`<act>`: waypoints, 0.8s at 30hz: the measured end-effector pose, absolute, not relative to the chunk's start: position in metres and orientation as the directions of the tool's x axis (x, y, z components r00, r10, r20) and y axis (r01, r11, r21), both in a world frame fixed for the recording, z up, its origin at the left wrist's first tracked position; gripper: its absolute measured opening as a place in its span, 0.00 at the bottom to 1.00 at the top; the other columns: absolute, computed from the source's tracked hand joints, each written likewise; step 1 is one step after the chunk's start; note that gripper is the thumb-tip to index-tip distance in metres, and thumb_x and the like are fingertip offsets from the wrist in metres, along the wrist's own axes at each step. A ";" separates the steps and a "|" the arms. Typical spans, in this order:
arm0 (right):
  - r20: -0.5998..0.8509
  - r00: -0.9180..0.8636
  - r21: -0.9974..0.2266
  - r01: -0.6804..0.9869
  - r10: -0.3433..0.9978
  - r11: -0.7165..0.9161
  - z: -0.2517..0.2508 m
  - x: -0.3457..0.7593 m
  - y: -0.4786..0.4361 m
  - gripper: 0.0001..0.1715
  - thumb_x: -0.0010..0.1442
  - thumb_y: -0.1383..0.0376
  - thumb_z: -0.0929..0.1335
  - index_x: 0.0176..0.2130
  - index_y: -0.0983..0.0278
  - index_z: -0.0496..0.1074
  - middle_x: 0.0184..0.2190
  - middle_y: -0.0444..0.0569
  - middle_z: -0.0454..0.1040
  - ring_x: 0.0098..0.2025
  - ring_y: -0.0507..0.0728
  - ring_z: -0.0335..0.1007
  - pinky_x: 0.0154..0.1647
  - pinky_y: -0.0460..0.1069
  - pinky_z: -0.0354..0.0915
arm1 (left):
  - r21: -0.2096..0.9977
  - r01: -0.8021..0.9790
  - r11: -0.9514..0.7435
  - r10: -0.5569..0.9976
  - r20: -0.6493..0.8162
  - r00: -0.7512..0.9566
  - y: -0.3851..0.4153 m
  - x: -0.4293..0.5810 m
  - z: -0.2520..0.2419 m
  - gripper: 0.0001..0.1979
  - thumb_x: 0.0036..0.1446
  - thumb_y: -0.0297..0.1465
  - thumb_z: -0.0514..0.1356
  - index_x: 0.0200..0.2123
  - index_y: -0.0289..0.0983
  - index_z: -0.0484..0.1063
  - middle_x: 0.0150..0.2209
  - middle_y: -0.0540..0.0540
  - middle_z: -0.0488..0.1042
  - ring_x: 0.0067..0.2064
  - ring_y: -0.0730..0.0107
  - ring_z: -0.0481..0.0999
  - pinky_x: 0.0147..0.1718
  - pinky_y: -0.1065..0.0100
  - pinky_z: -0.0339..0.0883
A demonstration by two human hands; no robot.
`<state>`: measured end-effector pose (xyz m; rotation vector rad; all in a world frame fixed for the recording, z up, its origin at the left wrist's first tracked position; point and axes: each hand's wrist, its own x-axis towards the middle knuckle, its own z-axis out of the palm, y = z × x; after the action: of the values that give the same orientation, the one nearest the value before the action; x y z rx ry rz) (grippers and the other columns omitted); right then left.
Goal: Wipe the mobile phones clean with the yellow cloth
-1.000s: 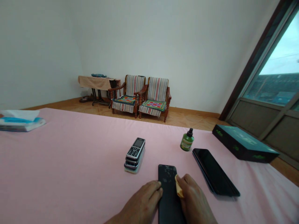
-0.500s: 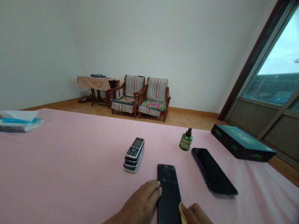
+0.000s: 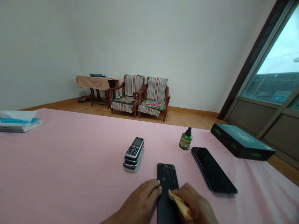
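black smartphone [image 3: 167, 179] lying long axis away from me, right of keypad phone stack [image 3: 134, 154]; left hand [image 3: 140, 202] steadying its edge, loosely curled; right hand [image 3: 193, 202] pinching yellow cloth [image 3: 179, 205] on screen.

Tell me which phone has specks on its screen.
The black smartphone touched by the left hand; the other black smartphone, to its right, shows no specks.

- Plain white walls [image 3: 149, 46] meet in a corner at the far left
- Wooden skirting board [image 3: 191, 113] runs along the floor
- Tan tiled floor [image 3: 179, 121]
- Two wooden armchairs [image 3: 140, 96] with striped covers and bright embroidered seat pads stand side by side against the far wall
- Cloth-draped table [image 3: 92, 81] on dark metal legs, just left of them
- Large dark-framed window [image 3: 275, 84], right, letting in pale daylight
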<state>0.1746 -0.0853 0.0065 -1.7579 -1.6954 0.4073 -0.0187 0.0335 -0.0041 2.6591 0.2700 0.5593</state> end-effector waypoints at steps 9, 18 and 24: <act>0.357 0.181 -0.614 0.785 0.916 0.084 0.005 0.196 -0.003 0.22 0.54 0.79 0.61 0.38 0.64 0.78 0.34 0.51 0.71 0.40 0.57 0.67 0.40 0.48 0.63 | 0.467 0.112 -0.877 0.281 0.309 0.908 0.036 -0.015 0.001 0.27 0.53 0.41 0.66 0.51 0.31 0.69 0.51 0.33 0.73 0.52 0.52 0.73 0.52 0.59 0.70; 0.295 0.073 -0.539 0.836 0.953 0.103 0.010 0.179 -0.034 0.26 0.52 0.81 0.60 0.41 0.62 0.77 0.36 0.51 0.72 0.41 0.58 0.65 0.40 0.50 0.62 | 0.501 0.113 -0.858 0.293 0.296 0.909 0.034 -0.015 0.006 0.25 0.52 0.36 0.68 0.50 0.30 0.70 0.50 0.32 0.72 0.51 0.52 0.73 0.52 0.60 0.68; 0.247 -0.074 -0.443 0.878 0.966 0.180 0.001 0.159 -0.072 0.20 0.52 0.77 0.66 0.41 0.59 0.77 0.34 0.50 0.74 0.37 0.58 0.70 0.35 0.48 0.66 | 0.579 0.130 -0.805 0.349 0.285 0.893 0.033 -0.014 0.007 0.30 0.48 0.43 0.70 0.49 0.33 0.69 0.48 0.36 0.72 0.50 0.53 0.71 0.51 0.59 0.68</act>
<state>0.1586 -0.0724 0.0005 -1.7282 -1.9830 0.2433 -0.0140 0.0326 0.0069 2.4889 0.3443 0.5157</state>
